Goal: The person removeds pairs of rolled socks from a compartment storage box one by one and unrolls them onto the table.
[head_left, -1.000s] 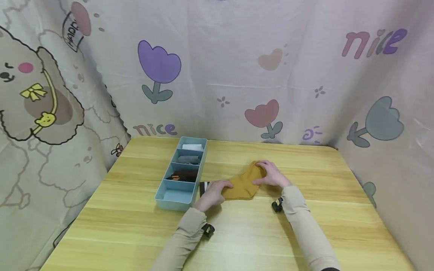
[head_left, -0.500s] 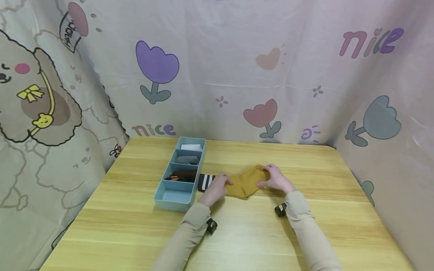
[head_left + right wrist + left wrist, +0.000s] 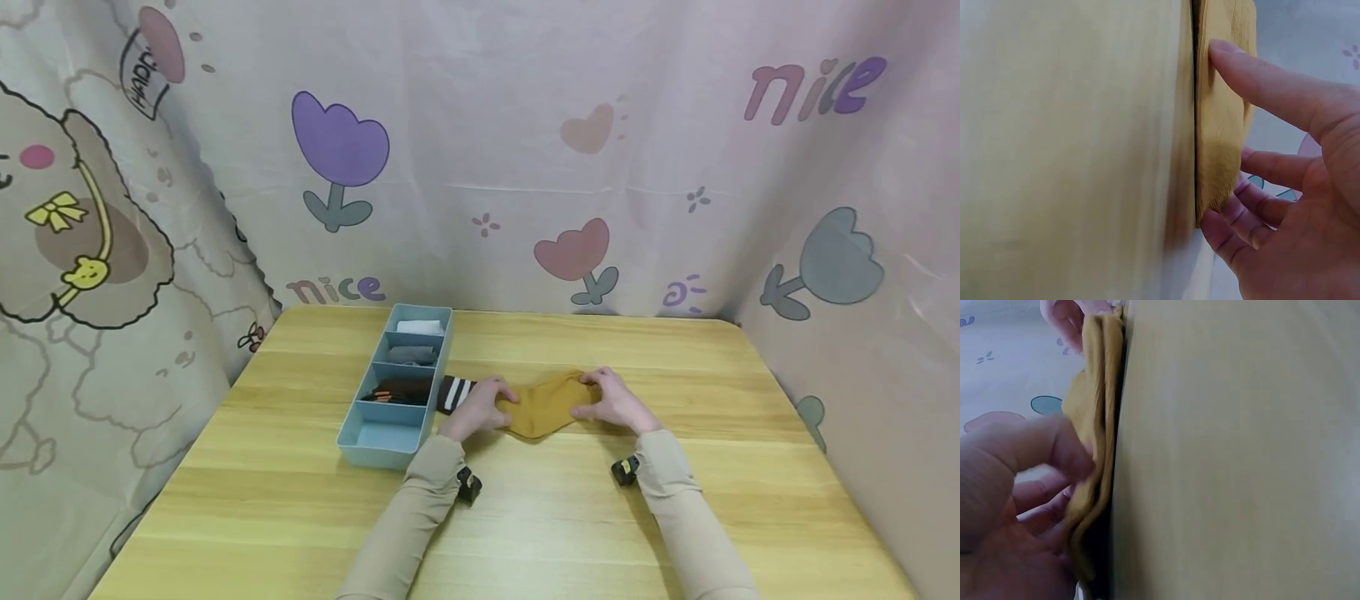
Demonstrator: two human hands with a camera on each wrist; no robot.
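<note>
A pair of mustard-yellow socks, one layer over the other, lies flat on the wooden table. Their dark cuff with white stripes reaches toward the blue box. My left hand grips the socks near the cuff, with its thumb on the near side in the left wrist view. At the other end, my right hand holds the toes between thumb and curled fingers. In the right wrist view the thumb presses the yellow fabric and the fingertips meet its end edge. Part of the cuff is hidden behind my left hand.
A light-blue divided box stands left of the socks. White rolled fabric, grey fabric and dark brown fabric lie in separate compartments; its nearest compartment is bare. A printed curtain hangs behind the table.
The socks have turned slightly, the striped cuff shifting away from me and the toes a little toward me. Both hands have moved with them. More of the stripes shows.
</note>
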